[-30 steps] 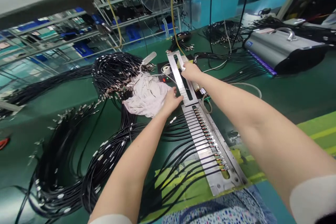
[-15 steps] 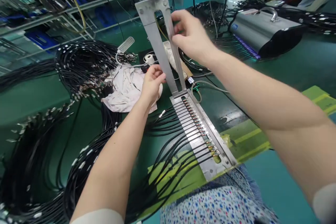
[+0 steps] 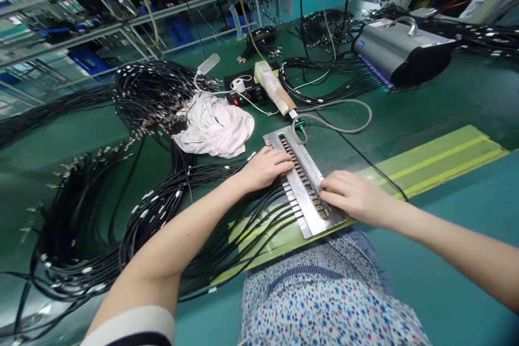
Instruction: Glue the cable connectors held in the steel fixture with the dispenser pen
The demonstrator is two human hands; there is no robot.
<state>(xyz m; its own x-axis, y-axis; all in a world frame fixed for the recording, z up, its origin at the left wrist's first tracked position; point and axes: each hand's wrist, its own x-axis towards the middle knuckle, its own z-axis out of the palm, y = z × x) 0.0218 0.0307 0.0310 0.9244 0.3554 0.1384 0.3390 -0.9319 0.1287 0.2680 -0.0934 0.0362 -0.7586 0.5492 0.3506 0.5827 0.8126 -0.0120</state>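
A long metal clamping fixture (image 3: 311,215) lies at the bench's front edge with its slotted cover folded flat. Through the slot shows a row of small metal cable ends (image 3: 302,174). Black cables (image 3: 279,211) run out from its left side. My left hand (image 3: 267,167) grips the fixture's left part, its fingers bent over the cover beside the slot. On the opposite long edge, my right hand (image 3: 354,194) holds the near right part with curled fingers. Both thumbs are mostly hidden.
Beyond the fixture lies a wrapped wooden-handled tool (image 3: 273,89) with a grey cord, near a black control box (image 3: 243,98). A crumpled cloth (image 3: 219,127) and cable bundles (image 3: 150,92) are at left. A grey machine with purple light (image 3: 399,51) stands at back right.
The hinged slotted cover has swung from upright down onto the fixture, over the cable ends. Both my hands have come down and nearer with it.
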